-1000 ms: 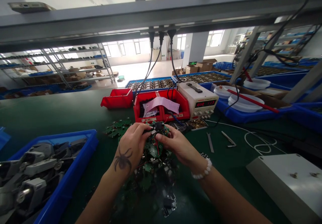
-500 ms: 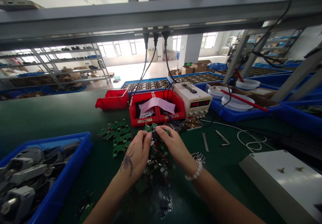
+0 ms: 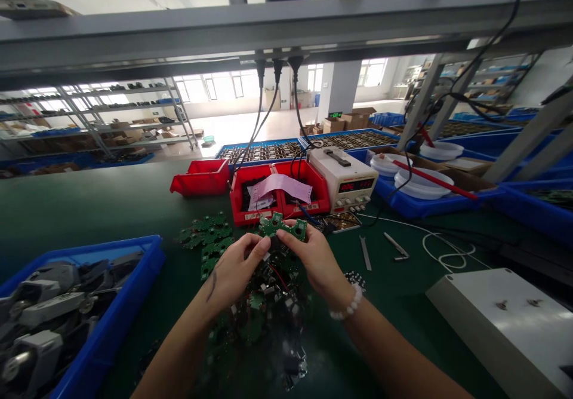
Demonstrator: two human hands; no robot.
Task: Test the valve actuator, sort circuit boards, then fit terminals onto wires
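Between my hands a green circuit board (image 3: 271, 226) with a dark part at its lower edge is held up in front of the red bins. My left hand (image 3: 239, 267) is closed, thumb and fingers pinching near the dark part. My right hand (image 3: 313, 258) grips the board from the right, its thumb lying across the front. Below, a loose pile of small metal and black parts (image 3: 280, 294) with a red wire lies on the green mat. More green circuit boards (image 3: 210, 241) are stacked just left of my hands.
A blue crate (image 3: 134, 249) of grey housings stands at the left. Red bins (image 3: 257, 214) and a power supply (image 3: 344, 178) are behind my hands. To the right lie a wrench (image 3: 365, 252), a hex-shaped metal tool (image 3: 396, 246) and a grey metal box (image 3: 505, 315).
The green board has tipped up, showing more of its face between my hands. My left hand has turned and shifted slightly left and down; the right has barely moved.
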